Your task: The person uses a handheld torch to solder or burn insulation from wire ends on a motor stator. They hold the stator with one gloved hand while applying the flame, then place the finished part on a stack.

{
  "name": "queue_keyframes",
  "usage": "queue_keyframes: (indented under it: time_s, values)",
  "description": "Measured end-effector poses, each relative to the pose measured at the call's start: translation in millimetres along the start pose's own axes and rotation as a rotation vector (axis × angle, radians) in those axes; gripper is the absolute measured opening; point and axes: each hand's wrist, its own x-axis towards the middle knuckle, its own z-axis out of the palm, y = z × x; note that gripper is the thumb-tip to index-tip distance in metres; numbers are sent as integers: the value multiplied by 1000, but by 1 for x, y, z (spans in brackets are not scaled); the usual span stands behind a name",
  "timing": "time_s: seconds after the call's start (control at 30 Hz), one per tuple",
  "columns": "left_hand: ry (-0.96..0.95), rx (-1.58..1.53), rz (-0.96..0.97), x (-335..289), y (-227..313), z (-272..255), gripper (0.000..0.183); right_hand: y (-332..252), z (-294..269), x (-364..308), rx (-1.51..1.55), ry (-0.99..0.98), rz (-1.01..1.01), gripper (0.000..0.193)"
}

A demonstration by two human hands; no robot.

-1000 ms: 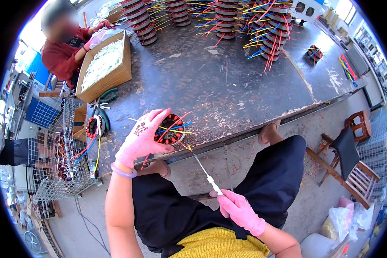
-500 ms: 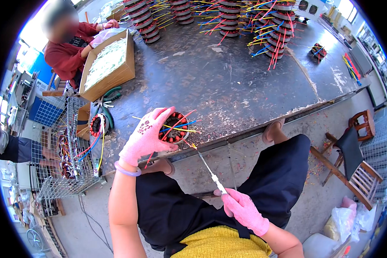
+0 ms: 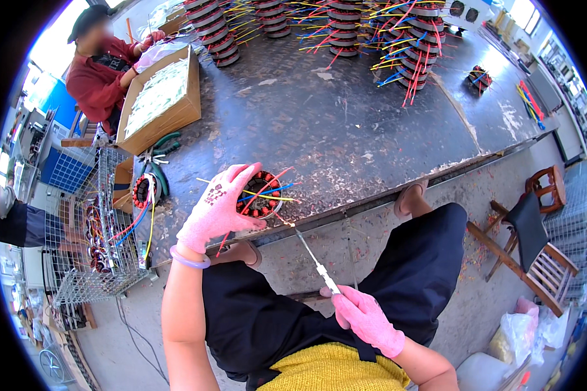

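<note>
Scuffed counter (image 3: 293,124): left hand (image 3: 219,210) grips a wired ring (image 3: 265,212), right hand (image 3: 366,320) a white tool (image 3: 321,270), seemingly heating wire (image 3: 285,221); next needs steadiness.

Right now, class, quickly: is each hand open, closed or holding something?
Left hand: curled around the wound ring, holding it.
Right hand: closed on a white-handled tool.
</note>
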Motion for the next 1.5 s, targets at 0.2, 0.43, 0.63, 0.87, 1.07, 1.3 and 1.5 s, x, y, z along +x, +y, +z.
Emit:
queue_keyframes:
  time_s: [0.2, 0.43, 0.63, 0.87, 1.07, 1.3, 1.5]
  values:
    - [1, -1, 5, 0, 0, 0, 96, -3, -1, -2, -91, 2, -26, 34]
    - [5, 11, 13, 0, 0, 0, 97, -3, -1, 0, -78, -21, -21, 34]
    - [-5, 15, 8, 1, 0, 0, 99, -8, 1, -3, -31, -3, 12, 33]
    - [-5, 18, 4, 1, -3, 3, 100, -4, -1, -1, -61, -11, -14, 33]
    - [-6, 5, 1, 0, -6, 3, 101, -10, 1, -2, -56, -4, 1, 33]
    - [-9, 14, -5, 1, -5, 3, 101, -6, 0, -2, -37, -1, 5, 33]
    - [-19, 6, -26, 1, -2, 2, 101, -4, -1, 0, -71, 1, -4, 33]
